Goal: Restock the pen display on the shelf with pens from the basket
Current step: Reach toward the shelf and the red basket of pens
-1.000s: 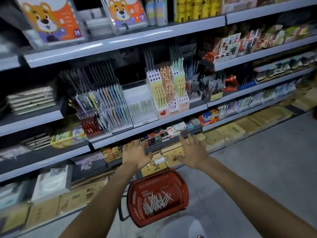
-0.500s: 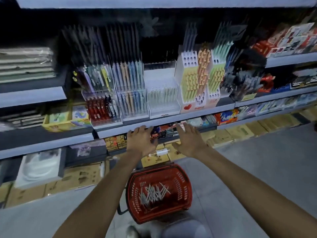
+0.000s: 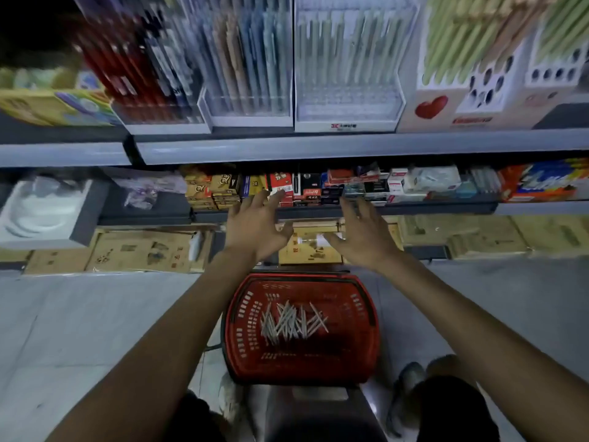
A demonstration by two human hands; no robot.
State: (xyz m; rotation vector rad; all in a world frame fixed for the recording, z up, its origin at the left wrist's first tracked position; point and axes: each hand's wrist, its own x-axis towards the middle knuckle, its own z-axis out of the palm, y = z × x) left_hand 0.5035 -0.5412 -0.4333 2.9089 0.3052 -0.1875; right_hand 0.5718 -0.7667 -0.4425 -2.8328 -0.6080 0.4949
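Note:
A red plastic basket (image 3: 357,342) sits on the floor at my feet, with several white pens (image 3: 291,323) lying loose inside. Above it, my left hand (image 3: 255,229) and my right hand (image 3: 360,239) are stretched out side by side with fingers spread and nothing in them, in front of a low shelf of small boxes. On the shelf above stands a clear pen display (image 3: 349,78) with pale green pens in its upper rows and bare lower rows.
Other pen displays (image 3: 245,65) flank the clear one, with a white holed stand (image 3: 478,87) marked with a red heart on the right. The grey shelf edge (image 3: 318,148) juts out above my hands. Cardboard boxes (image 3: 143,252) line the bottom shelf. My shoes (image 3: 409,387) stand beside the basket.
The view has tilted down and drawn close to the shelves, so the basket now lies directly below. Both hands stay spread and empty, slightly lower against the shelves.

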